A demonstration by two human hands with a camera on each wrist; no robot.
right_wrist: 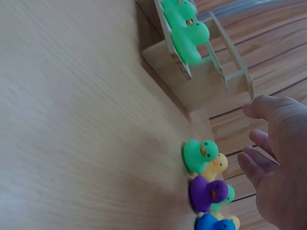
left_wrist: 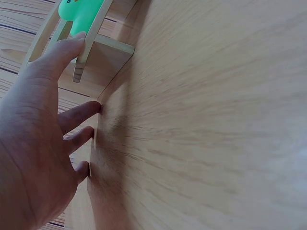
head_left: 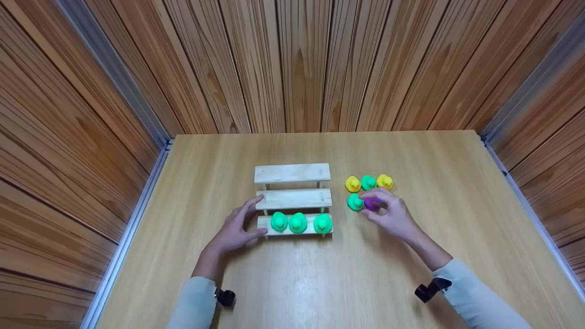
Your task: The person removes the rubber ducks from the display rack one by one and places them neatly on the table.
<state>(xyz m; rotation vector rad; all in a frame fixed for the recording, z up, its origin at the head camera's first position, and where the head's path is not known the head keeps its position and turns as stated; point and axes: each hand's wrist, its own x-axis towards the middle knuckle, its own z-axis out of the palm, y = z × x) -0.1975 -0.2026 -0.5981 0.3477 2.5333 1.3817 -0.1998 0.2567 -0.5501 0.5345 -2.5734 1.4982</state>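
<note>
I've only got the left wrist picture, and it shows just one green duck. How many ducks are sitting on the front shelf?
Observer: Three green ducks sit on the front shelf, seen from the head camera.
Operator: Ooh! Where's the other hand? I can't see it.
Observer: The right hand is over by the loose ducks, close to a purple duck.
Operator: Is there a blue one too?
Observer: Yes, the right wrist camera shows a blue duck next to the purple one.
</note>
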